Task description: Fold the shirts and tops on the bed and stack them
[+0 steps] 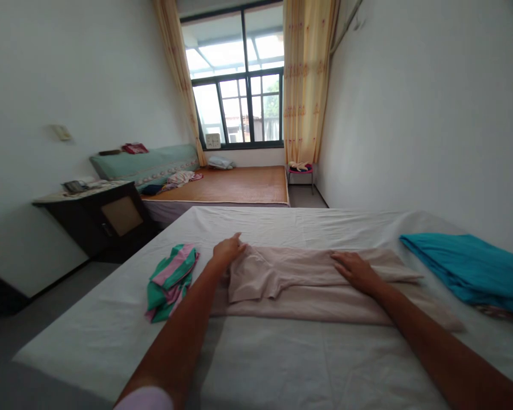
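Note:
A pale pinkish-beige garment (pixel 308 267) lies partly folded across the white bedsheet (pixel 273 364). One layer is turned over the other, and its lower layer sticks out along the near side. At its left end, my left hand (pixel 228 250) touches the upper corner, with the index finger stretched out and the thumb apart; the other fingers are hard to make out. My right hand (pixel 354 272) rests flat on the cloth, right of the middle, fingers extended. Beside my left forearm lies a crumpled green and pink striped cloth (pixel 173 279).
Folded teal fabric (pixel 470 265) sits at the right of the bed. Beyond the bed stands another bed with a brown mat (pixel 243 185). A dark cabinet (pixel 115 216) is at the left, and a small stool (pixel 300 171) stands under the curtain.

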A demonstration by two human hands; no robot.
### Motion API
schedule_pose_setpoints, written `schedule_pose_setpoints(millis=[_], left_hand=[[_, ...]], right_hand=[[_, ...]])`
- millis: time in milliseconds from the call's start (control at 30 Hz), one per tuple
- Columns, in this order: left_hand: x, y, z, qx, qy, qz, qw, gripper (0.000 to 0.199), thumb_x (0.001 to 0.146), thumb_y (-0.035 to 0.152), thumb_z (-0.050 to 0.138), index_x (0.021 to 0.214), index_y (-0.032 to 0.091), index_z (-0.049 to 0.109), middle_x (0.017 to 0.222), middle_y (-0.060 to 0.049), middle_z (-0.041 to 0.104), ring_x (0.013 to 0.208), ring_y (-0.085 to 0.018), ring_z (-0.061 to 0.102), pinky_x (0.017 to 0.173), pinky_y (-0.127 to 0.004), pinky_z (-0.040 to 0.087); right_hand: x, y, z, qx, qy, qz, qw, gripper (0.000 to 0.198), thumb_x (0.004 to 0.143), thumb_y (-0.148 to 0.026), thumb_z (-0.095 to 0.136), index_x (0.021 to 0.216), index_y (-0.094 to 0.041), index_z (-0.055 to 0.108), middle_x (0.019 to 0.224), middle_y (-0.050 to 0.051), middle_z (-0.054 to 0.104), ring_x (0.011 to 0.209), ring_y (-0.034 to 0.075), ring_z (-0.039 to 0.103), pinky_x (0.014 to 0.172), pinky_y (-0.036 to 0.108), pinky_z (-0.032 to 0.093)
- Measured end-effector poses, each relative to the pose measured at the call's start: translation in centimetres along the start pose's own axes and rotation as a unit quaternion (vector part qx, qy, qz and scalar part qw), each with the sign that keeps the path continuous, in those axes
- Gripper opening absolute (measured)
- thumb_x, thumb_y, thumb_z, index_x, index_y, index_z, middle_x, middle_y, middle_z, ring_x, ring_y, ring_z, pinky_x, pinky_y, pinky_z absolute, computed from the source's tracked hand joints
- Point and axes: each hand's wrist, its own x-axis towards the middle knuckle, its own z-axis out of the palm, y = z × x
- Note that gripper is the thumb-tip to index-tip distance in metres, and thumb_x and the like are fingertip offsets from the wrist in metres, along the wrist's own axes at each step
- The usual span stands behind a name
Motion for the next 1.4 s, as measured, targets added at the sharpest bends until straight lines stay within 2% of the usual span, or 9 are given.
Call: schedule_pose_setpoints(millis=[233, 400, 600, 767, 900, 1033, 1133, 1267, 1400], left_hand=[[1.4, -4.2, 0.1, -0.12, 0.0, 0.019, 0.993, 0.04, 0.076, 0.034, 0.054, 0.102, 0.012, 0.074, 0.094, -0.008, 0.075, 0.089, -0.023, 0.067, 0.079, -0.03, 0.05], [0.5, -7.1, 0.2, -0.127, -0.061, 0.005, 0.99, 0.038, 0.069, 0.029, 0.06, 0.1, 0.013, 0.075, 0.079, -0.004, 0.073, 0.081, -0.023, 0.065, 0.075, -0.032, 0.051], [0.1, -3.4, 0.4, 0.077, 0.129, 0.079, 0.986, 0.036, 0.082, 0.02, 0.05, 0.113, 0.02, 0.069, 0.117, -0.009, 0.064, 0.109, -0.023, 0.057, 0.098, -0.033, 0.044], [0.1, -1.3, 2.1, 0.112, 0.031, 0.182, 0.976, 0.039, 0.089, 0.017, 0.04, 0.118, 0.022, 0.065, 0.122, -0.005, 0.066, 0.116, -0.02, 0.055, 0.104, -0.034, 0.041], [1.0, -4.5, 3.6, 0.161, 0.008, 0.107, 0.981, 0.042, 0.092, 0.023, 0.037, 0.129, 0.022, 0.058, 0.138, -0.007, 0.056, 0.129, -0.023, 0.046, 0.11, -0.043, 0.035], [2.7, -7.4, 4.2, 0.156, 0.0, 0.107, 0.982, 0.049, 0.094, 0.025, 0.031, 0.139, 0.016, 0.046, 0.141, -0.008, 0.052, 0.131, -0.02, 0.045, 0.113, -0.038, 0.031], [3.2, -7.6, 4.3, 0.166, -0.007, 0.119, 0.979, 0.05, 0.093, 0.022, 0.03, 0.141, 0.018, 0.045, 0.141, -0.007, 0.052, 0.132, -0.019, 0.044, 0.113, -0.036, 0.03], [2.9, -7.0, 3.9, 0.173, -0.003, 0.078, 0.982, 0.046, 0.092, 0.03, 0.036, 0.135, 0.025, 0.052, 0.13, -0.008, 0.058, 0.12, -0.024, 0.053, 0.1, -0.038, 0.043], [2.0, -6.0, 3.2, 0.176, 0.027, 0.046, 0.983, 0.038, 0.09, 0.04, 0.041, 0.114, 0.024, 0.066, 0.11, -0.011, 0.063, 0.106, -0.027, 0.059, 0.087, -0.036, 0.048]], right_hand=[[-0.6, 0.1, 0.5, -0.014, 0.015, 0.014, 1.0, 0.038, 0.093, -0.038, 0.04, 0.123, -0.028, 0.06, 0.13, 0.004, 0.061, 0.119, 0.026, 0.053, 0.097, 0.047, 0.045], [-0.7, -0.2, 0.0, -0.027, 0.0, 0.043, 0.999, 0.039, 0.093, -0.04, 0.039, 0.125, -0.03, 0.059, 0.133, 0.003, 0.06, 0.122, 0.027, 0.052, 0.094, 0.049, 0.046], [-0.5, -0.5, 0.0, -0.036, -0.002, 0.046, 0.998, 0.039, 0.093, -0.04, 0.039, 0.125, -0.029, 0.06, 0.133, 0.004, 0.059, 0.119, 0.027, 0.053, 0.092, 0.049, 0.047], [-0.6, -0.3, 0.0, -0.035, -0.005, 0.036, 0.999, 0.04, 0.094, -0.04, 0.037, 0.126, -0.029, 0.058, 0.134, 0.004, 0.059, 0.121, 0.027, 0.052, 0.094, 0.048, 0.046], [-1.1, 2.7, -0.9, -0.067, 0.029, 0.079, 0.994, 0.041, 0.095, -0.038, 0.032, 0.124, -0.027, 0.059, 0.131, 0.006, 0.06, 0.121, 0.026, 0.052, 0.098, 0.048, 0.043], [-2.3, 8.4, -2.6, -0.134, 0.118, 0.219, 0.959, 0.047, 0.094, -0.033, 0.029, 0.126, -0.012, 0.057, 0.13, 0.017, 0.059, 0.124, 0.027, 0.05, 0.105, 0.045, 0.037], [-3.3, 11.9, -3.5, -0.135, 0.105, 0.312, 0.935, 0.048, 0.093, -0.036, 0.031, 0.121, -0.008, 0.058, 0.126, 0.021, 0.061, 0.122, 0.03, 0.052, 0.104, 0.046, 0.037], [-3.8, 13.3, -3.3, -0.111, 0.061, 0.324, 0.938, 0.04, 0.09, -0.039, 0.037, 0.106, -0.015, 0.065, 0.115, 0.016, 0.067, 0.115, 0.028, 0.057, 0.102, 0.043, 0.039], [-3.5, 12.4, -3.0, -0.057, 0.056, 0.283, 0.956, 0.041, 0.083, -0.043, 0.049, 0.109, -0.015, 0.062, 0.113, 0.015, 0.067, 0.11, 0.03, 0.059, 0.092, 0.041, 0.046]])
